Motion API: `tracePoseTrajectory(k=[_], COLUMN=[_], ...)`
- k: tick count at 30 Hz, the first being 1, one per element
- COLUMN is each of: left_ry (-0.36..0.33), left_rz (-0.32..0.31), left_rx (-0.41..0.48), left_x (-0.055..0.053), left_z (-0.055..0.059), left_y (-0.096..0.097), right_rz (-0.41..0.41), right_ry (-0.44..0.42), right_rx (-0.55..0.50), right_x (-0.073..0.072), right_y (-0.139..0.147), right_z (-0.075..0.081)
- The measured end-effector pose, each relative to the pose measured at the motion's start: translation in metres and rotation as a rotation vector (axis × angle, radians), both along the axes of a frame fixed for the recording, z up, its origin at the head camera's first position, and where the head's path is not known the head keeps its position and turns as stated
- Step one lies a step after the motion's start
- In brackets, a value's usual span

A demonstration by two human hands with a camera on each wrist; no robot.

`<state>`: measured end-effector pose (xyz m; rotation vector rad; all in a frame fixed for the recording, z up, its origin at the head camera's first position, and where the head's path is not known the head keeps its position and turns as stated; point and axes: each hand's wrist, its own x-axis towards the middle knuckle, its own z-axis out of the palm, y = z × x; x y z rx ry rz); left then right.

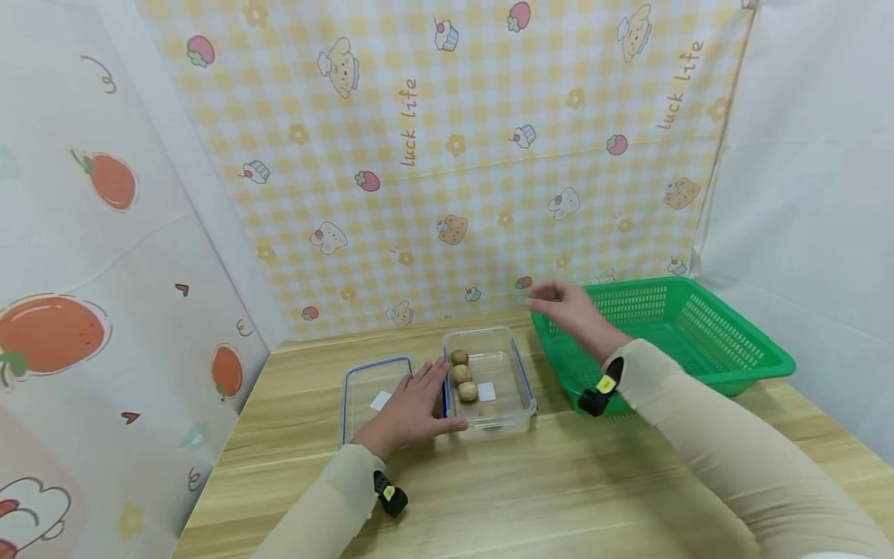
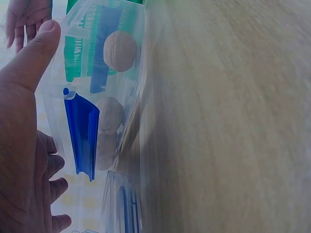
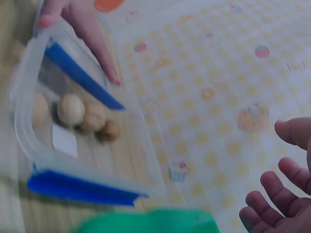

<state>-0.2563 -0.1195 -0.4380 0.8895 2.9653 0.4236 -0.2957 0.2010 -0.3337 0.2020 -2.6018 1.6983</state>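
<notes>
Checked cloth (image 1: 391,194) hangs beyond both hands, behind the wooden table (image 1: 517,497). The left hand (image 1: 412,407), fingers extended, rests against one clear container (image 1: 506,380). Well apart, the right hand (image 1: 567,310) hangs relaxed above one green basket (image 1: 719,322), nothing visible in it. Just right of the left fingertips, three walnuts (image 1: 462,376) line up inside the container, possibly a fourth nearer; they look light, hard, apt to roll, best pinched by the sides. One lid (image 1: 359,388) lies left.

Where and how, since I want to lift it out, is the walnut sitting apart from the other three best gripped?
Probably by its left and right sides, with a pinch straight from above. The clear box is open on top, and this round walnut sits near the front wall, apart from the other three walnuts, so its sides look free.
</notes>
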Motion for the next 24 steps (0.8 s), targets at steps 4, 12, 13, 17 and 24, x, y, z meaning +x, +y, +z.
tracePoseTrajectory(k=[4,12,13,17,24], left_ry=[-0.003,0.001,-0.001,-0.002,-0.014], left_rz=[0.004,-0.003,-0.005,-0.004,0.013], left_rx=[0.001,0.006,0.006,-0.002,-0.02], left_x=[-0.001,-0.002,-0.003,-0.004,-0.004], left_z=[-0.001,-0.003,-0.003,-0.005,-0.006], left_y=[-0.001,-0.001,-0.001,-0.001,-0.001], right_rz=[-0.004,0.014,0.021,0.068,0.143], right_ry=[0.029,0.059,0.059,0.061,0.051], right_rx=[0.037,0.102,0.11,0.145,0.183], right_x=[-0.001,0.004,0.005,0.008,0.011], right_y=[0.032,0.082,0.087,0.101,0.123], right_z=[0.003,-0.007,-0.009,-0.016,-0.032])
